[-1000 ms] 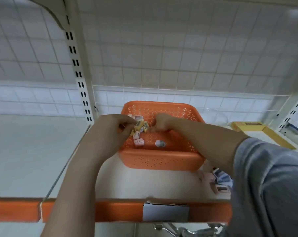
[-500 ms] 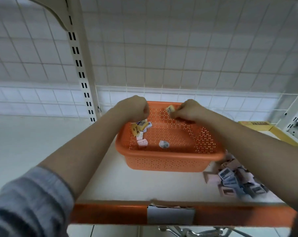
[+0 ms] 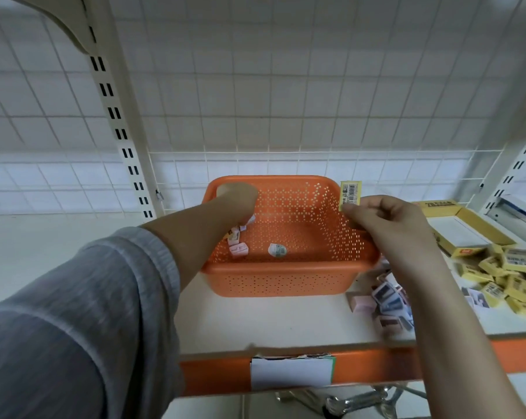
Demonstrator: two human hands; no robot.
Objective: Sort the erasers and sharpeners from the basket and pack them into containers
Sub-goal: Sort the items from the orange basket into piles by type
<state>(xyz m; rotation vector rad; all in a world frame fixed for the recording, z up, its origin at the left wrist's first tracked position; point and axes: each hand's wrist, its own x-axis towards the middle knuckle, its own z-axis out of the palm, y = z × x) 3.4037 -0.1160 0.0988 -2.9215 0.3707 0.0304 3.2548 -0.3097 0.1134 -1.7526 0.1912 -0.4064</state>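
Resting on the shelf, one orange basket holds a few small packets: two pink ones lie near its left wall, one white oval piece lies alone on the floor near the middle, and more sit under the left hand, their count hidden.

Right hand: fingers curled, thumb and fingertips pinching one yellow eraser by its lower edge. The eraser stands upright, barcode side facing the camera, above the basket's right rear corner.

Left hand: reaches into the basket's left rear area, fingers curled downward over the packets there. Whether it grips any of them cannot be told; the fingertips are hidden.

To the right of the basket, one pile of pink and blue-labelled packets lies on the shelf, partly behind the right forearm. Further right lies one pile of yellow erasers, too many and too overlapped to count. Behind that pile stands one open yellow box.
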